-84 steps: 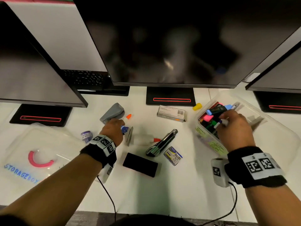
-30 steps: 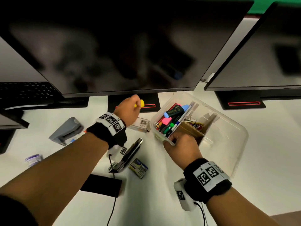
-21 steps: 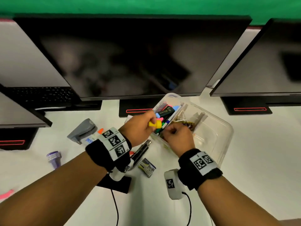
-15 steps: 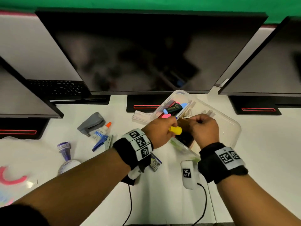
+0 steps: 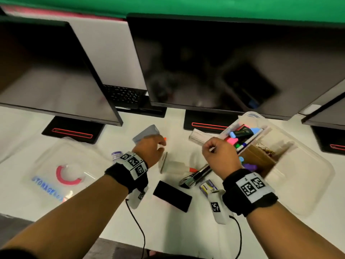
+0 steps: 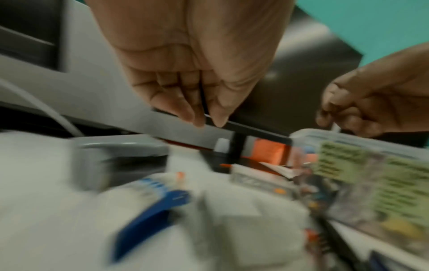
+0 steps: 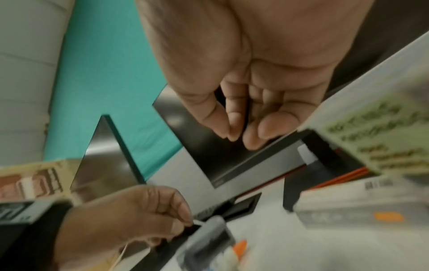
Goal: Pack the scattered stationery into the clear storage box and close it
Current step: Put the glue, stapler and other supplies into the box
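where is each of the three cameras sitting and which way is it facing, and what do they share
head: on the head, looking forward and down at the desk; both forearms, left hand, right hand, clear box.
left wrist: under the left wrist, looking along the left hand toward the grey stapler; right hand at the right edge.
right wrist: under the right wrist, looking along the right hand toward the monitors; left hand and wristband lower left.
shared: all three show both hands and the stapler.

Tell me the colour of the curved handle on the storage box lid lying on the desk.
Pink-red. The handle sits on the clear lid at the desk's left, clearest in the head view.
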